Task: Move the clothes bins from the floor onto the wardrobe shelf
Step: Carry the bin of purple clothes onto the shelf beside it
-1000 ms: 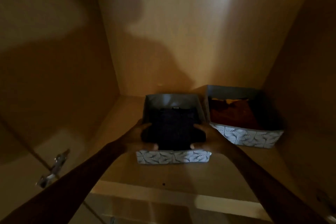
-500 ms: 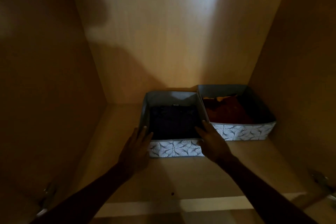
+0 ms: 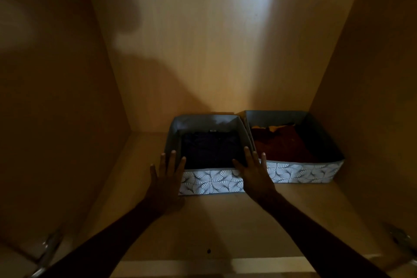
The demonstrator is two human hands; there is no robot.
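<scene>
Two leaf-patterned fabric bins stand side by side at the back of the wooden wardrobe shelf (image 3: 225, 221). The left bin (image 3: 212, 181) holds dark folded clothes. The right bin (image 3: 297, 172) holds rust-red and yellow clothes and sits against the right wall. My left hand (image 3: 165, 178) lies flat with fingers spread against the left bin's front left corner. My right hand (image 3: 253, 174) rests flat, fingers apart, on the same bin's front right corner, where the two bins meet. Neither hand grips anything.
Wooden side walls close in the shelf on both sides and the back panel is lit from above. Bare shelf lies left of the left bin and in front of both. Metal door hinges (image 3: 48, 248) show at the lower left and lower right edges.
My hands let go of the dark-clothes bin and opened flat against its front. The bin slid back on the shelf until level with the right bin.
</scene>
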